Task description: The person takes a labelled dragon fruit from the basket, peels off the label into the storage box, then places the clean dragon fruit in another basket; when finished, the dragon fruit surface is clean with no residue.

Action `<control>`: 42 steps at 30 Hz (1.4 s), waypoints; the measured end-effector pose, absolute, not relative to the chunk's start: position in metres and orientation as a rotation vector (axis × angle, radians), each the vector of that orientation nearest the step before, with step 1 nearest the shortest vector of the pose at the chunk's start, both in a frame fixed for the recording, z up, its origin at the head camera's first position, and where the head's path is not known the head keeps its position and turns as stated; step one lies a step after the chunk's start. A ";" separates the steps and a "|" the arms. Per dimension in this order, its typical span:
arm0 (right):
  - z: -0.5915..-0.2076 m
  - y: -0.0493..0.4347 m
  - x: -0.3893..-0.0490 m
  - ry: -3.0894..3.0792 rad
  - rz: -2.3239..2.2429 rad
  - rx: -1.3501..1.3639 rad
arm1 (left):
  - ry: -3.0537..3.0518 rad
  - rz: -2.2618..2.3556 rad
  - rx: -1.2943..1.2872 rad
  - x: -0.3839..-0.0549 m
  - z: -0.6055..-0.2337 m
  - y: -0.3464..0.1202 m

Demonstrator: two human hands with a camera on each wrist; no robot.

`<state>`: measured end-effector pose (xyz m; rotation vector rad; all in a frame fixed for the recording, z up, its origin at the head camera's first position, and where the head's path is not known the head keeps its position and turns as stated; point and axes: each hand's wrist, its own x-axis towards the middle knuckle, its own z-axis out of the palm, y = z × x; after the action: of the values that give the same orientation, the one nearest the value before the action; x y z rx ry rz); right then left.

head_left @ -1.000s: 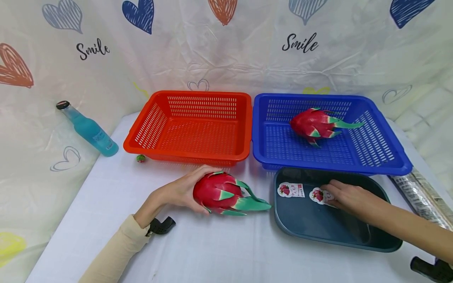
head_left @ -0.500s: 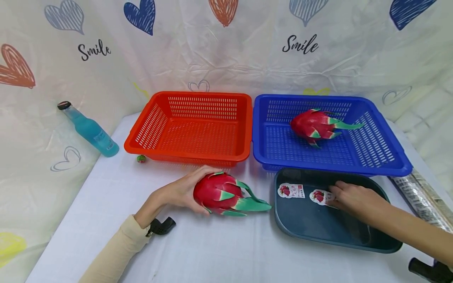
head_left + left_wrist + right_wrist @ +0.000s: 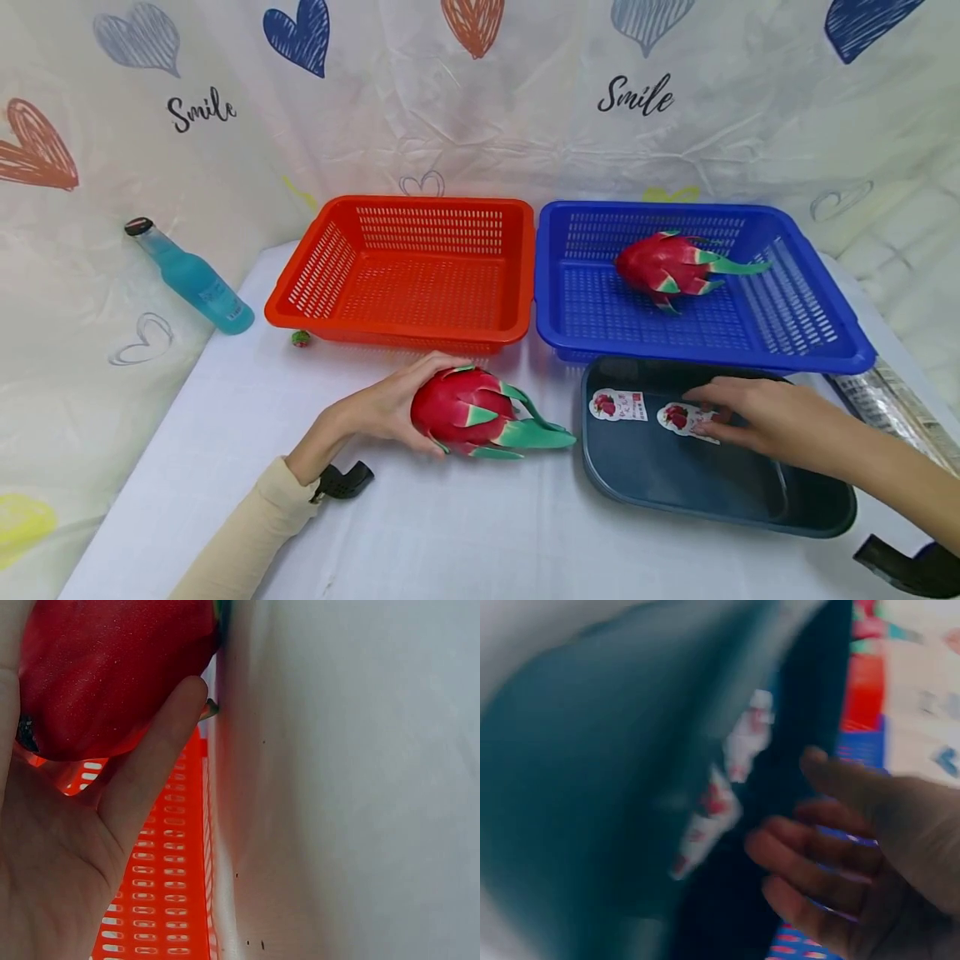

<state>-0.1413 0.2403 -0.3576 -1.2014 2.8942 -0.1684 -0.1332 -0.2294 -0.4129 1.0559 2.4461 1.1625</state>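
A red dragon fruit [image 3: 468,412] with green leaf tips lies on the white cloth. My left hand [image 3: 397,404] grips its rounded end, thumb along the near side; in the left wrist view the palm [image 3: 56,855] faces the fruit [image 3: 112,675]. Over the dark teal tray [image 3: 675,492], my right hand [image 3: 765,412] hovers with loosely bent fingers. Two labels printed with dragon fruit lie in the tray, a left label [image 3: 617,405] and a right label [image 3: 682,418] by my right fingertips. The blurred right wrist view shows the fingers [image 3: 810,847] apart from the labels.
Behind stand a red basket [image 3: 420,333] and a blue basket [image 3: 697,346], the latter holding another dragon fruit [image 3: 667,265]. A bottle of blue liquid [image 3: 198,283] stands at the left, near a small green-red ball [image 3: 301,338]. A silvery roll or packet [image 3: 900,408] lies right of the tray.
My right hand has lifted slightly off the right label, its fingers and thumb spreading apart. The left hand and its dragon fruit have stayed in place.
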 end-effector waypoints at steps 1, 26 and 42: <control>-0.356 0.240 -0.141 2.874 -0.227 -1.214 | 2.441 1.167 1.056 -0.133 -0.413 -0.230; -0.339 0.314 -0.153 3.490 -1.276 -0.266 | 2.461 1.149 1.045 -0.132 -0.410 -0.227; -0.369 0.339 -0.181 3.280 -0.988 -0.226 | 2.484 1.050 1.036 -0.129 -0.406 -0.229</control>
<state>-0.1811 0.3386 -0.3695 -0.2256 3.2804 -0.9879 -0.1294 -0.2287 -0.4060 1.0355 2.4844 1.0501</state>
